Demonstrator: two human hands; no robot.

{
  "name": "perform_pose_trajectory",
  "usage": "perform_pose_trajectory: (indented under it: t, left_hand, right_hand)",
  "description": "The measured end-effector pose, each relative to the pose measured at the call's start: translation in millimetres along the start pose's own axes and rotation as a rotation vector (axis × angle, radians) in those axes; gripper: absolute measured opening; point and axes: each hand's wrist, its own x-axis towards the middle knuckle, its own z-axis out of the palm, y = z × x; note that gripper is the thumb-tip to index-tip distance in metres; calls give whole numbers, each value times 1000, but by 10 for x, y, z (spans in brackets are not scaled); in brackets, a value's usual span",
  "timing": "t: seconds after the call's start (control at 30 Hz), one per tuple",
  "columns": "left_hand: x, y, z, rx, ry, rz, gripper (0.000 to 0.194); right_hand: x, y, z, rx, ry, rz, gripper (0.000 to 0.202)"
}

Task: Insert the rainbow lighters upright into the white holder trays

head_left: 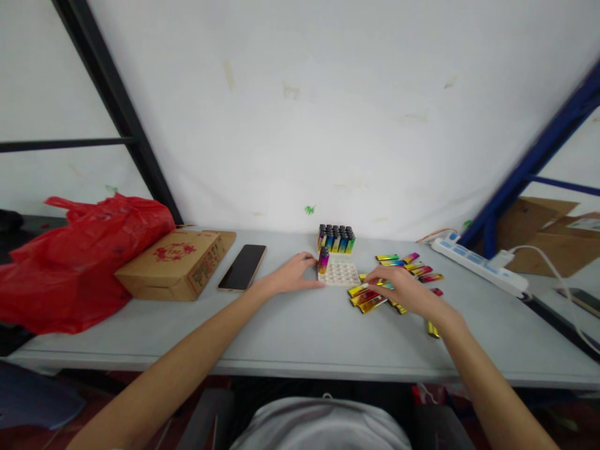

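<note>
From my head view I see a white tray (341,275) on the grey table (290,331), its top a grid of small round-cornered pockets. One upright lighter (323,261) stands at its far left corner, black-topped, its shiny body running from purple to yellow. Just behind, a block of upright lighters (336,240) stands in close rows, black tops level, bodies shading through yellow, green, blue and red. To the right, loose lighters (372,302) lie flat in a scattered pile, metallic gold, red, green and purple.

My left hand (296,274) is at the tray's left side, thumb and fingers wide apart; I can't make out whether they touch it. My right hand (398,286) is over the pile, fingers bent down, covering some lighters and the tray's near right edge. Whether it grips one, I cannot tell. The lower part of the block is partly hidden, and any print is too small to read.
</note>
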Motion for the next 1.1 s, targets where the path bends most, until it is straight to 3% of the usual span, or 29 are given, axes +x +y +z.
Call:
perform_pose_trajectory:
  t: [0.17,0.3,0.43,0.53,0.67,0.9,0.97,1.1]
  left_hand:
    - [-5,23,-15,9,-5,1,63]
    - [-8,3,-26,13,1,7,61]
    - [-7,-27,-28,-2,1,13,63]
    - [-5,-37,-17,-2,7,15,63]
    - [-5,-28,-6,3,13,13,63]
    - [-6,-22,-14,-6,0,25,62]
    - [-7,-22,-15,-10,2,31,62]
    - [-12,-12,-18,-6,5,32,61]
  right_hand:
    - [-351,-2,113,-49,-17,-6,15]
    - [-444,-57,216,-134,26,-21,18]
    - [-454,-131,152,-100,31,-24,21]
    - [-411,-184,47,-25,111,40,27]
    - [-164,-227,-29,88,269,112,35]
    - [682,-179,80,422,506,232,51]
    - [881,-219,142,475,509,235,57]
    - [1069,-350,302,808,370,237,55]
